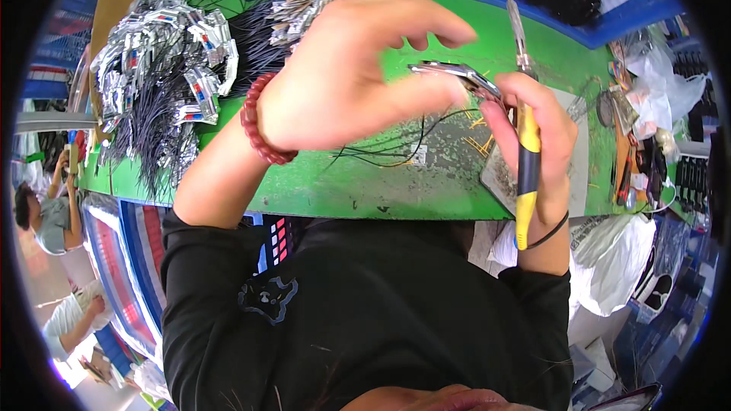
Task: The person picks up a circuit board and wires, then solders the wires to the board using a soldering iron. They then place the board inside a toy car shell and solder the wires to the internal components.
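My left hand (358, 68), with a red bead bracelet on its wrist, is raised over the green workbench. Its fingers curve apart from the thumb, and it is slightly blurred. My right hand (537, 122) is closed around a soldering iron (527, 156) with a black and yellow handle, the metal tip pointing away from me. The same hand's thumb and finger pinch one end of a small chrome part (461, 72). My left thumb lies alongside that part; whether it touches cannot be told. Thin black wires (422, 133) trail below it over the bench.
Wired chrome parts (164, 68) are heaped at the left, with another bundle (304, 0) at the back. Short yellow pieces (480, 141) lie near a grey board (579, 175). Blue bins (586, 27) line the far edge; plastic bags (655, 91) are at right. Other people are at far left.
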{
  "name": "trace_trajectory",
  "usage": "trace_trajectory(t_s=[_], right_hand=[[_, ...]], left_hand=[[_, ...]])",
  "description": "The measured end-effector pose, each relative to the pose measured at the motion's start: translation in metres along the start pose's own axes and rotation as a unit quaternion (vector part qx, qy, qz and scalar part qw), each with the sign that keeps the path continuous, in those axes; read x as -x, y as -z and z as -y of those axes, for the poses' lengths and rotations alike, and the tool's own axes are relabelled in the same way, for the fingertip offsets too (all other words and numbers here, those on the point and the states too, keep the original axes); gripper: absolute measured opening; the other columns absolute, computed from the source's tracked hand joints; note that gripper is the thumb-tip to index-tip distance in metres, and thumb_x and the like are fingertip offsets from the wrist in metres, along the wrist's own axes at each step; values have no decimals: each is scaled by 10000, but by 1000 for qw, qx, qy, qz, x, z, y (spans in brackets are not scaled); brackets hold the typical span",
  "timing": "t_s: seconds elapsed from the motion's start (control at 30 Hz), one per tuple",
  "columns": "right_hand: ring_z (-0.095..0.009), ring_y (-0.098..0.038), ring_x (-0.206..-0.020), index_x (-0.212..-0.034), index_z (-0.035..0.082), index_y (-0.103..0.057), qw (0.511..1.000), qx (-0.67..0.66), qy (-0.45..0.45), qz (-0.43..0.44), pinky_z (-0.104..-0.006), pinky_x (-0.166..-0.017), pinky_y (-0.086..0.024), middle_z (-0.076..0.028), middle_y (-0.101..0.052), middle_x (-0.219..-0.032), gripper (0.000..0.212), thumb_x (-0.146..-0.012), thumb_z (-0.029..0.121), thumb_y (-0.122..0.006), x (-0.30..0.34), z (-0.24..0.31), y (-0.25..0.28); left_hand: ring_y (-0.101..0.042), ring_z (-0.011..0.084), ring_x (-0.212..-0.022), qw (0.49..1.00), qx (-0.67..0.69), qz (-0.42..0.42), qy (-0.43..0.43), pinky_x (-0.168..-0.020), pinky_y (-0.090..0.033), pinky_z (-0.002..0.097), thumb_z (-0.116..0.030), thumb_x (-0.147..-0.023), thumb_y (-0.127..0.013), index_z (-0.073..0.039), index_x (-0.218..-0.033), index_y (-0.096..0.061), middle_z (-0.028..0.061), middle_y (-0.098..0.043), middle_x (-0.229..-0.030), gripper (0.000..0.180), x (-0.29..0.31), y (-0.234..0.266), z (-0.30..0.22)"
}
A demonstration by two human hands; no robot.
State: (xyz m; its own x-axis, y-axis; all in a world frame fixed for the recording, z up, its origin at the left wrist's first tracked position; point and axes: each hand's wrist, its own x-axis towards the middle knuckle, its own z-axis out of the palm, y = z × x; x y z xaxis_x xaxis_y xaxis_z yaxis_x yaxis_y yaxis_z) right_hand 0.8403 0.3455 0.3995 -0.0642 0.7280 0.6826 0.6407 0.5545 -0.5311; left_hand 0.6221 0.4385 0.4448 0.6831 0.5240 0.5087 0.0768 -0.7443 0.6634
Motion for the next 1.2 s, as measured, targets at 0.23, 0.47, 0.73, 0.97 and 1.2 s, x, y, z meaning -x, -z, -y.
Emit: trace_trajectory(t_s=[0.23,0.47,0.73,0.97,1.2], right_hand=[[-212,-649,-831,-1222,45,-393,945,-251,-75,-196,-326,-817,-468,-198,-686,-1032,639,-800,299,-798,-3,-11,4],[-158,-647,-803,-1220,57,-421,922,-285,-131,-228,-229,-688,-491,-61,-597,-817,533,-802,-7,-744,5,-4,-26],[-86,-529,-607,-1236,85,-395,855,-408,-285,-142,-201,-559,-421,-108,-616,-877,453,-834,-37,-564,12,1,-8],[-34,-382,-558,-1140,52,-439,964,-183,-89,-171,-194,-509,-334,-90,-675,-934,469,-777,-84,-702,26,10,-50],[-184,-660,-663,-1046,29,-527,989,-2,9,-147,-287,-604,-527,-117,-689,-823,357,-768,-62,-732,37,-15,-60]], left_hand=[[-590,224,-653,981,-188,-3,-44,-569,-464,322,-20,-728,-731,-35,-948,-675,75,-609,-796,228,-27,-11,-10],[-509,133,-597,997,-61,-26,-36,-535,-396,272,-16,-792,-717,15,-901,-651,54,-552,-702,131,-25,-24,-6],[-491,123,-526,996,-83,-28,18,-499,-399,285,-79,-824,-683,11,-852,-629,59,-553,-628,108,-27,-25,12],[-528,101,-516,994,-40,-32,98,-495,-423,265,-126,-849,-663,11,-863,-615,43,-596,-620,146,-28,-41,24],[-528,27,-640,897,296,40,326,-551,-417,224,-162,-885,-653,1,-915,-609,-13,-607,-746,171,-14,-46,38]])
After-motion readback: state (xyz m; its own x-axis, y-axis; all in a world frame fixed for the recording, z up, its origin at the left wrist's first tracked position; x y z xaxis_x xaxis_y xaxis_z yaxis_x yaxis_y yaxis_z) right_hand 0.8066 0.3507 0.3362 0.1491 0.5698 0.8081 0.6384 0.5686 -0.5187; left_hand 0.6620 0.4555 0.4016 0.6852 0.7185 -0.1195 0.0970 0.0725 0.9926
